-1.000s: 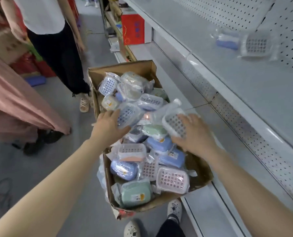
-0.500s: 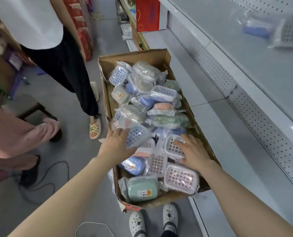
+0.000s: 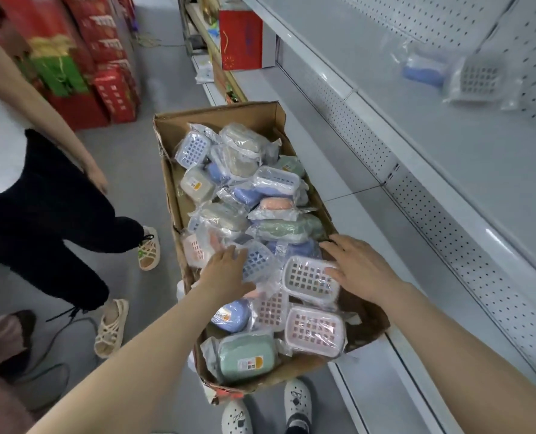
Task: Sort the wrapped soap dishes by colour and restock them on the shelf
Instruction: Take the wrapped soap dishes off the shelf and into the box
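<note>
Overhead, left hand perhaps gripping blue dish, right hand fingers spread wide on white dish.

Setting: retail shop, aisle view.
Evidence:
- Long grey metal shelf units in tiers with perforated back panels line the right of the aisle.
- Red and green gift boxes stand stacked on the grey floor opposite.
- A red carton sits on a lower tier farther along.
- An open cardboard box holds many alike wrapped soap dishes, several with printed stickers.
- Two more wrapped dishes lie on the shelf.
</note>
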Action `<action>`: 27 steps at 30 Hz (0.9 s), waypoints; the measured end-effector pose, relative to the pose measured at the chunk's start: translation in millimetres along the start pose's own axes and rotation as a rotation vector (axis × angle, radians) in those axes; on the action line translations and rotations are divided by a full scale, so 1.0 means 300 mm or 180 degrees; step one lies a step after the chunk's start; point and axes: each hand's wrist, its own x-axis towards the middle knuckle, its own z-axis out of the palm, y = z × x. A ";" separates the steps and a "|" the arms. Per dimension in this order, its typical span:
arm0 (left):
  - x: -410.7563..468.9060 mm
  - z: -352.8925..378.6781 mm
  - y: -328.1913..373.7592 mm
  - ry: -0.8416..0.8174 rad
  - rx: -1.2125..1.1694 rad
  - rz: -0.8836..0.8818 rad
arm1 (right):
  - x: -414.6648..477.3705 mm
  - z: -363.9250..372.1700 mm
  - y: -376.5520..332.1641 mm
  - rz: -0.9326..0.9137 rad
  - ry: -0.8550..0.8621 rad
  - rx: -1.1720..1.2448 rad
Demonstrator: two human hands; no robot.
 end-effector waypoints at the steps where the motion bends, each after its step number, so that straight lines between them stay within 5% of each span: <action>1: 0.007 -0.014 0.005 0.0033 0.0043 0.0067 | -0.007 -0.031 0.001 0.0038 0.0048 0.0008; 17: 0.135 -0.726 0.456 0.1722 0.0608 0.1661 | -0.140 -0.555 0.336 0.0448 0.1510 -0.0599; 27: 0.563 -0.950 0.859 0.1803 0.0699 0.1843 | -0.022 -0.715 0.841 0.1163 0.1315 -0.0515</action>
